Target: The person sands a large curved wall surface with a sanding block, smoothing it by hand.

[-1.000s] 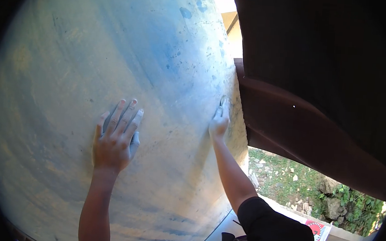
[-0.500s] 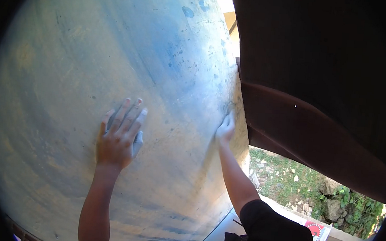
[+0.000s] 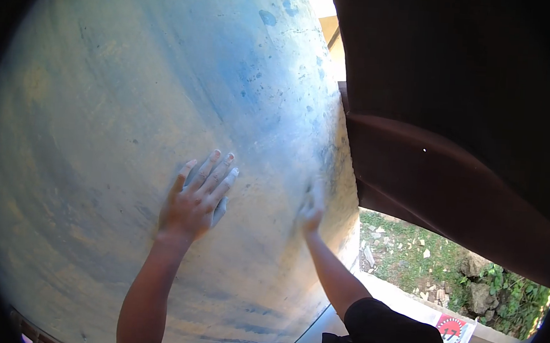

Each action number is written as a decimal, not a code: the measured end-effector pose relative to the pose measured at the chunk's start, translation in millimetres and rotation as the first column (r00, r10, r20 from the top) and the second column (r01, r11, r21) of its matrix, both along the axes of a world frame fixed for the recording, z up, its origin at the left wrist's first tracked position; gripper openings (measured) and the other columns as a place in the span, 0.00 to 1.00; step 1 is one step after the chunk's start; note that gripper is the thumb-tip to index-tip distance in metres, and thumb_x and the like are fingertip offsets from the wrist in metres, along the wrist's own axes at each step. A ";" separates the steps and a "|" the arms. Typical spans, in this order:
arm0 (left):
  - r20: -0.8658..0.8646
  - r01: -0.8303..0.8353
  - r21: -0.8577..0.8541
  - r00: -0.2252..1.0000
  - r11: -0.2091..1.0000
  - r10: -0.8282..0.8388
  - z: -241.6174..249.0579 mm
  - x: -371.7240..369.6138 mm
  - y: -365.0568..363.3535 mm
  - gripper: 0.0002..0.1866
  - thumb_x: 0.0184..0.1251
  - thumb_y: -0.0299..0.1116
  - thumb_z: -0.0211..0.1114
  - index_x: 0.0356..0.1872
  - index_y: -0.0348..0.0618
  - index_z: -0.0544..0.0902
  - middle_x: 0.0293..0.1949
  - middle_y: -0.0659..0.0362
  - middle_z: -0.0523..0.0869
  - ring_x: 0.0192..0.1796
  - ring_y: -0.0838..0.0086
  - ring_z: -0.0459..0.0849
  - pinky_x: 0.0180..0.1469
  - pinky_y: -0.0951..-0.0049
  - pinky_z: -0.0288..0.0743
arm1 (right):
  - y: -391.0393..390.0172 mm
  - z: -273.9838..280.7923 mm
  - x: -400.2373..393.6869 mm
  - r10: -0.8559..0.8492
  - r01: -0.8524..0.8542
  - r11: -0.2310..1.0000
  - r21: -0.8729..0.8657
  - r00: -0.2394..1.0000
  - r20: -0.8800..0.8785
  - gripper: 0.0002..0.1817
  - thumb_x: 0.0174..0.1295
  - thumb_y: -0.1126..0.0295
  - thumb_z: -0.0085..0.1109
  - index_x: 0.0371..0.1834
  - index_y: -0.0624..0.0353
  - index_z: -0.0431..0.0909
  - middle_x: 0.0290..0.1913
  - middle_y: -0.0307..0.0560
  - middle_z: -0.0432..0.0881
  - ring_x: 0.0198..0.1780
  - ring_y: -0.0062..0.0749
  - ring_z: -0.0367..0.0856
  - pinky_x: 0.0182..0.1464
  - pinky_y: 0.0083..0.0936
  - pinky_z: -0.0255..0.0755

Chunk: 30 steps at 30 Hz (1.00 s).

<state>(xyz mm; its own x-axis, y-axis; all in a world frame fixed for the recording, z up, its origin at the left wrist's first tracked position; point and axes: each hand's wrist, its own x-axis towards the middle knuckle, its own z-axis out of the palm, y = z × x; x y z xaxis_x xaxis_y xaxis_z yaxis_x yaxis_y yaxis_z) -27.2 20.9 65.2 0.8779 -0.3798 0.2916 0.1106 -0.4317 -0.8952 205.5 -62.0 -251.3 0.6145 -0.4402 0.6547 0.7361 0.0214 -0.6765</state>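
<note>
From my end, far L: the big curved surface [image 3: 100,115] fills the L & ctr of view, mottled pale blue w/ tan, darker specks nearer its R edge. L hand [image 3: 196,207] is on it approx mid-view, palm down, fingers extended & a bit apart, nothing gripped; fingertips look powdery.

R of that, R hand [image 3: 312,213] is up against the same surface near its R edge, fingers bunched, blurred. Can't tell if they're closed on s/th or just pressed together; black sleeve [image 3: 397,339] behind it.

Step in hand, my read: R does the rubbing-type work, L steadies or feels the curve. Next move calls for light, even R pressure following the bend, w/ extra care nr the edge; L flat & out of R's path.

Far R: dark brown sheet [image 3: 428,169] hangs close beside the edge, so R could snag it if it strays. Below: grass [image 3: 403,250], rocks [image 3: 480,297], red-&-white sign [image 3: 452,333].
</note>
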 end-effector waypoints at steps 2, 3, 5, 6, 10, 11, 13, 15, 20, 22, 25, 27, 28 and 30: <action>-0.004 -0.018 0.009 1.000 1.000 0.018 -0.4 -1.8 1.7 0.30 0.81 0.55 0.54 0.81 0.70 0.71 0.87 0.70 0.61 0.88 0.75 0.55 0.88 0.55 0.44 | -19.1 8.5 26.8 0.144 -0.015 0.965 0.261 0.863 -0.484 0.24 0.81 0.72 0.52 0.75 0.74 0.73 0.76 0.67 0.77 0.77 0.51 0.77 0.79 0.38 0.67; -0.006 -0.005 0.015 1.000 1.000 0.005 0.3 -0.6 2.3 0.29 0.81 0.55 0.54 0.80 0.70 0.72 0.87 0.70 0.62 0.88 0.75 0.55 0.88 0.56 0.44 | -16.7 19.1 32.0 0.148 -0.024 0.967 0.252 0.861 -0.487 0.24 0.81 0.72 0.52 0.75 0.74 0.73 0.76 0.67 0.77 0.77 0.51 0.77 0.79 0.38 0.67; -0.008 0.011 0.011 1.000 1.000 -0.011 -2.0 0.1 2.4 0.29 0.81 0.55 0.54 0.80 0.70 0.73 0.87 0.70 0.62 0.88 0.75 0.55 0.88 0.56 0.44 | -9.7 42.1 31.2 0.108 0.008 0.964 0.266 0.901 -0.420 0.25 0.81 0.69 0.53 0.76 0.69 0.75 0.76 0.65 0.77 0.76 0.51 0.78 0.77 0.39 0.68; -0.002 0.027 0.003 1.000 1.000 -0.027 -2.1 0.6 3.0 0.29 0.80 0.54 0.55 0.79 0.69 0.74 0.87 0.69 0.62 0.88 0.75 0.56 0.88 0.56 0.44 | -6.4 58.6 11.8 0.073 -0.028 0.987 0.156 0.953 -0.294 0.24 0.79 0.71 0.54 0.76 0.68 0.76 0.76 0.64 0.77 0.77 0.53 0.76 0.78 0.39 0.67; -0.004 0.050 -0.023 0.999 0.998 -0.050 -0.9 -0.1 1.5 0.28 0.79 0.51 0.59 0.78 0.67 0.75 0.86 0.68 0.65 0.88 0.74 0.57 0.87 0.56 0.46 | -1.8 98.5 -80.5 0.207 -0.200 0.978 -0.058 0.967 0.149 0.24 0.76 0.76 0.57 0.74 0.66 0.78 0.76 0.62 0.77 0.81 0.52 0.71 0.81 0.42 0.63; -0.010 0.039 -0.025 0.999 0.999 -0.039 -2.2 -2.3 1.2 0.28 0.79 0.51 0.59 0.78 0.67 0.75 0.86 0.68 0.65 0.88 0.74 0.57 0.87 0.56 0.46 | -1.4 91.3 -85.4 0.299 -0.260 0.949 -0.179 0.924 0.237 0.27 0.73 0.78 0.58 0.76 0.63 0.77 0.79 0.59 0.74 0.83 0.54 0.68 0.83 0.45 0.58; -0.001 0.087 -0.065 0.996 0.994 -0.087 1.5 -5.8 2.5 0.28 0.76 0.48 0.62 0.76 0.66 0.77 0.85 0.68 0.66 0.87 0.73 0.59 0.87 0.57 0.47 | -1.7 74.8 -63.0 0.382 -0.256 0.906 -0.338 0.840 0.387 0.29 0.70 0.80 0.59 0.76 0.62 0.77 0.80 0.59 0.73 0.84 0.58 0.64 0.85 0.47 0.55; 0.044 0.101 -0.102 0.994 0.990 -0.097 11.0 -16.5 7.3 0.28 0.75 0.46 0.62 0.75 0.66 0.78 0.85 0.68 0.67 0.87 0.73 0.59 0.87 0.56 0.48 | 1.2 76.2 -19.8 0.314 -0.276 0.948 -0.160 0.891 0.329 0.26 0.72 0.79 0.58 0.74 0.67 0.78 0.77 0.63 0.76 0.82 0.58 0.68 0.83 0.43 0.59; 0.225 0.132 -0.179 0.970 0.975 -0.090 36.1 -38.9 8.0 0.27 0.73 0.46 0.62 0.73 0.66 0.80 0.84 0.69 0.68 0.87 0.73 0.60 0.86 0.55 0.52 | -16.1 175.1 36.7 -0.093 0.090 0.993 0.079 0.995 0.037 0.21 0.76 0.78 0.52 0.69 0.69 0.81 0.70 0.66 0.82 0.72 0.54 0.81 0.70 0.35 0.75; 0.291 0.124 -0.188 0.954 0.974 -0.065 32.9 -37.8 5.3 0.28 0.73 0.45 0.63 0.74 0.67 0.79 0.84 0.69 0.68 0.87 0.72 0.61 0.85 0.55 0.54 | -26.8 223.3 -4.4 0.383 -0.395 0.919 0.015 0.879 -0.283 0.21 0.75 0.79 0.54 0.69 0.64 0.83 0.73 0.63 0.80 0.77 0.54 0.77 0.74 0.35 0.71; 0.318 0.137 -0.201 0.946 0.970 -0.068 28.3 -34.4 4.7 0.29 0.72 0.43 0.64 0.75 0.66 0.79 0.84 0.67 0.69 0.86 0.70 0.62 0.85 0.53 0.54 | 1.9 239.0 -59.6 0.239 -0.185 0.969 -0.165 0.867 0.437 0.22 0.74 0.79 0.55 0.70 0.59 0.82 0.76 0.63 0.77 0.81 0.54 0.70 0.79 0.46 0.67; 0.316 0.132 -0.209 0.947 0.969 -0.061 27.1 -36.1 2.0 0.29 0.72 0.43 0.64 0.75 0.65 0.79 0.84 0.67 0.69 0.86 0.70 0.63 0.85 0.54 0.54 | -7.3 226.9 -78.3 0.283 -0.150 0.945 -0.292 0.822 0.494 0.27 0.75 0.80 0.54 0.77 0.54 0.77 0.77 0.66 0.74 0.82 0.57 0.67 0.81 0.49 0.66; 0.316 0.127 -0.217 0.947 0.968 -0.053 27.7 -36.6 1.8 0.29 0.72 0.43 0.64 0.76 0.64 0.79 0.84 0.67 0.69 0.86 0.70 0.63 0.85 0.54 0.54 | -10.7 213.1 -65.8 0.206 -0.014 0.945 -0.327 0.801 0.561 0.28 0.74 0.80 0.55 0.78 0.55 0.76 0.77 0.65 0.75 0.73 0.54 0.78 0.73 0.46 0.75; 0.316 0.142 -0.198 0.946 0.970 -0.074 25.6 -35.2 4.8 0.29 0.72 0.43 0.64 0.75 0.63 0.79 0.84 0.66 0.70 0.86 0.70 0.64 0.85 0.54 0.55 | 1.6 168.4 -10.5 0.240 -0.122 0.949 -0.291 0.876 0.419 0.26 0.74 0.81 0.54 0.76 0.61 0.77 0.73 0.66 0.79 0.52 0.47 0.89 0.59 0.44 0.85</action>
